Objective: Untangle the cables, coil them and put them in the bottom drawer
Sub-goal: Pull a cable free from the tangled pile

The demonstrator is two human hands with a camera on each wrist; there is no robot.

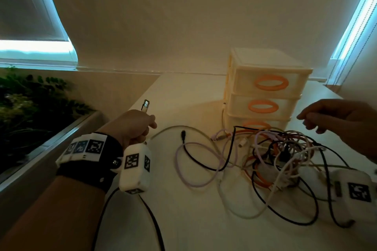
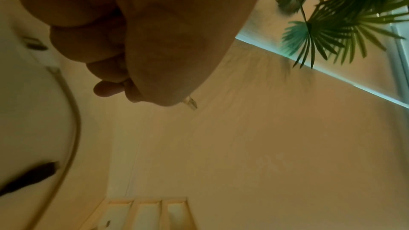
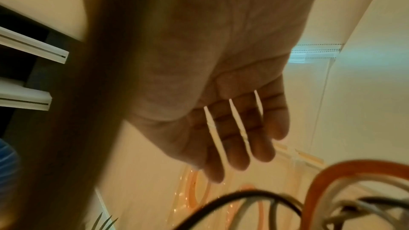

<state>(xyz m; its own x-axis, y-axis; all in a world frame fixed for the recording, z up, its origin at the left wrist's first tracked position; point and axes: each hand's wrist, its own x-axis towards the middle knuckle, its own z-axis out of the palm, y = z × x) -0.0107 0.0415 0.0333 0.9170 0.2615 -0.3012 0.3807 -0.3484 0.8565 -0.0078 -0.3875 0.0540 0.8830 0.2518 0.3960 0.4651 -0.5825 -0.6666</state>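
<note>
Three stacked drawers (image 1: 263, 96); cable tangle (image 1: 275, 155) hides the bottom front, cable count unclear. Left hand (image 1: 134, 126) pinches a USB plug (image 1: 145, 105); right hand (image 1: 342, 120) spread, empty.

My right hand (image 1: 344, 126) runs off the head view's 3 o'clock edge. Cable pile (image 1: 275, 155) covers most of the bottom drawer (image 1: 257, 125). My left hand (image 2: 137, 38) hides the plug (image 2: 191, 103) body; the black cable (image 2: 28, 175) is blurred.

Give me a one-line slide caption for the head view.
Left hand grips a cable's USB plug; right hand hovers open over the tangled cables before closed drawers.
</note>
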